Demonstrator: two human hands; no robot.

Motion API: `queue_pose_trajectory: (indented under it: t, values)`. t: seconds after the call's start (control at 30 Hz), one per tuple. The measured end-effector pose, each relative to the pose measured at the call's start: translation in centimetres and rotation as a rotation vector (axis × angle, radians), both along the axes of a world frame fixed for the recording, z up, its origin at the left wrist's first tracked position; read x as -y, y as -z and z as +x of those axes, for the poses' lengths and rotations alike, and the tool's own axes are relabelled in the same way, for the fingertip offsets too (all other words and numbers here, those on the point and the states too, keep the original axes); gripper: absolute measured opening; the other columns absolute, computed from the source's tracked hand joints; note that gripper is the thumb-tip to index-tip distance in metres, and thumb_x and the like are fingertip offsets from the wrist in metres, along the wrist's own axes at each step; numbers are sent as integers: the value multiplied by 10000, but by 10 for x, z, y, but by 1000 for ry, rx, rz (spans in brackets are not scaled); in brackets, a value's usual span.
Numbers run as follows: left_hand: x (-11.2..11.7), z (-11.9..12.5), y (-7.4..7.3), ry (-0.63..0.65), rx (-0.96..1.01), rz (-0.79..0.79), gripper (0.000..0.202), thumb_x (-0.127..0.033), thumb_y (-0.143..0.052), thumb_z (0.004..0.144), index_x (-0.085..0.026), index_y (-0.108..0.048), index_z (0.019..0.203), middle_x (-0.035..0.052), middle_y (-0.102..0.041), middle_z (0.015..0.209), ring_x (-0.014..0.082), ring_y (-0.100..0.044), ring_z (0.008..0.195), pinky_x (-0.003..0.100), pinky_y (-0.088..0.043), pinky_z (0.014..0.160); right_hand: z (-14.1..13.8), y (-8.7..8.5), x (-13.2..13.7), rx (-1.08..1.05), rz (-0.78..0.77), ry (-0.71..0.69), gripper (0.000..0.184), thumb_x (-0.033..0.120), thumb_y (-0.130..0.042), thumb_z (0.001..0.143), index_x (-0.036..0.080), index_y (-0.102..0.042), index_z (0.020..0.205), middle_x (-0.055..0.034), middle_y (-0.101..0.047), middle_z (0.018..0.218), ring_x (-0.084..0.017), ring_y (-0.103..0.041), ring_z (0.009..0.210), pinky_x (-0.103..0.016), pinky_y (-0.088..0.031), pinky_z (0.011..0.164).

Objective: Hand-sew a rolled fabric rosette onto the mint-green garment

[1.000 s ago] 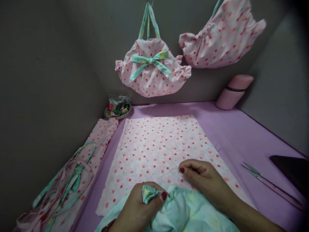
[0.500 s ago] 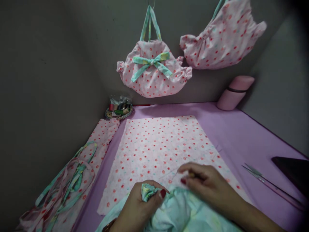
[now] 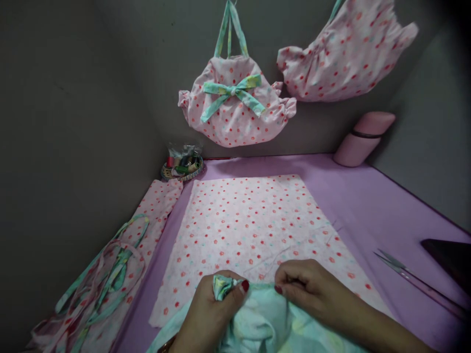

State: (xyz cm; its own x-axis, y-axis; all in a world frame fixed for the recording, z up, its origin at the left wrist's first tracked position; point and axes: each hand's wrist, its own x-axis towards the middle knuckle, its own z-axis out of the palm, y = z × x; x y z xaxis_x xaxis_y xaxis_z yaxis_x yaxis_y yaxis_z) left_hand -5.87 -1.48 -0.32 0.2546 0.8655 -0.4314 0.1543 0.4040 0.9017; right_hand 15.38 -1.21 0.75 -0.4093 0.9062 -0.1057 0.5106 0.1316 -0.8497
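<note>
Mint-green patterned fabric (image 3: 265,318) lies bunched at the bottom middle, its top edge stretched between both hands. My left hand (image 3: 217,304) is closed on that edge, thumb on top, with a gathered fold of the fabric bulging above the fist. Thumb and fingers of my right hand (image 3: 309,284) pinch the same edge further right. Whether a needle sits in the right fingers cannot be made out. A thin thread (image 3: 275,257) loops over the cloth just beyond the hands. Under it lies a flat sheet of pink dotted fabric (image 3: 246,215).
Scissors (image 3: 412,279) lie at the right, near a dark flat object (image 3: 449,257). A pink bottle (image 3: 362,139) stands at the back right. Back left is a basket of thread spools (image 3: 182,169); fabric straps (image 3: 117,269) lie left. Two dotted bags, one with a bow (image 3: 235,117), hang above.
My right hand has come down from above the fabric and now pinches its edge. The edge between the hands is pulled straighter. My left hand keeps its hold.
</note>
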Motion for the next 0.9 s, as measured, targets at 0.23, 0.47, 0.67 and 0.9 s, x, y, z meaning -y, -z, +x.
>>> queue_pose_trajectory:
  t: [0.23, 0.47, 0.67, 0.9]
  values:
    - [2, 2, 1, -22, 46, 3, 346, -470, -631, 716, -126, -593, 707, -24, -464, 561, 103, -381, 530, 202, -321, 486, -23, -3, 17, -255, -151, 13, 246, 305, -414, 889, 185, -569, 741, 24, -490, 584, -110, -444, 521, -203, -348, 493]
    - [1, 0, -2, -74, 55, 9, 325, -445, -667, 692, -130, -589, 693, -34, -447, 550, 94, -371, 520, 193, -318, 478, -36, 18, 22, -252, -166, 72, 268, 355, -430, 893, 174, -562, 745, 31, -466, 615, -112, -414, 564, -206, -343, 523]
    - [2, -3, -3, -74, 77, 7, 325, -454, -632, 732, -138, -560, 706, -39, -426, 572, 92, -362, 542, 190, -323, 493, -33, 16, 23, -220, -129, 39, 287, 356, -336, 939, 186, -497, 773, 45, -394, 611, -111, -369, 553, -209, -317, 511]
    - [1, -4, 0, -71, 81, 28, 354, -487, -625, 723, -147, -539, 684, -44, -413, 556, 92, -357, 528, 188, -316, 479, -32, 16, 22, -208, -103, 40, 296, 342, -352, 936, 182, -508, 742, 33, -438, 634, -114, -421, 589, -208, -346, 546]
